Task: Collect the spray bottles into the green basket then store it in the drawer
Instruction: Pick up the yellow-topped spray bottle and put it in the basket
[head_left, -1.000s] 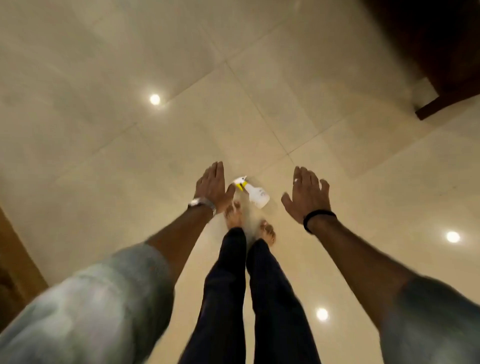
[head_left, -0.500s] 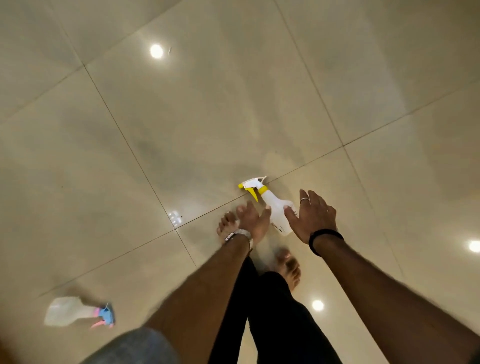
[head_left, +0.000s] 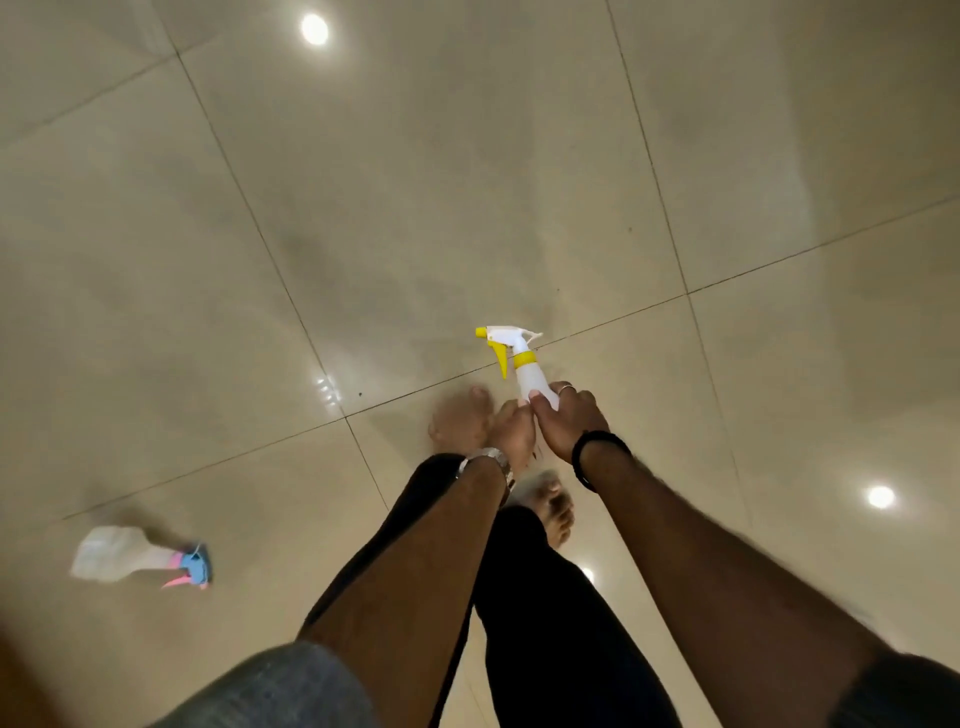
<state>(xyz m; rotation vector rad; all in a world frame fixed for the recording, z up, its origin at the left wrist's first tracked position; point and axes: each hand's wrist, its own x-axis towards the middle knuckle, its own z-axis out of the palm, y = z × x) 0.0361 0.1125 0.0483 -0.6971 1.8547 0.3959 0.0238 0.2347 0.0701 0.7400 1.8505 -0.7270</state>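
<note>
A white spray bottle with a yellow trigger and collar (head_left: 522, 361) is held up above the floor, nozzle pointing left. My right hand (head_left: 569, 423) is closed around its lower body. My left hand (head_left: 514, 428) touches the bottle's base right beside the right hand; whether it grips is unclear. A second spray bottle, clear with a blue and pink head (head_left: 143, 558), lies on its side on the floor at the lower left. No green basket or drawer is in view.
Glossy beige floor tiles (head_left: 467, 182) with dark grout lines and bright ceiling-light reflections fill the view. My bare feet (head_left: 462, 421) and dark trousers are directly below the hands.
My right hand has closed on the yellow-trigger bottle and raised it off the floor. My left hand came in against its base. The view shifted slightly.
</note>
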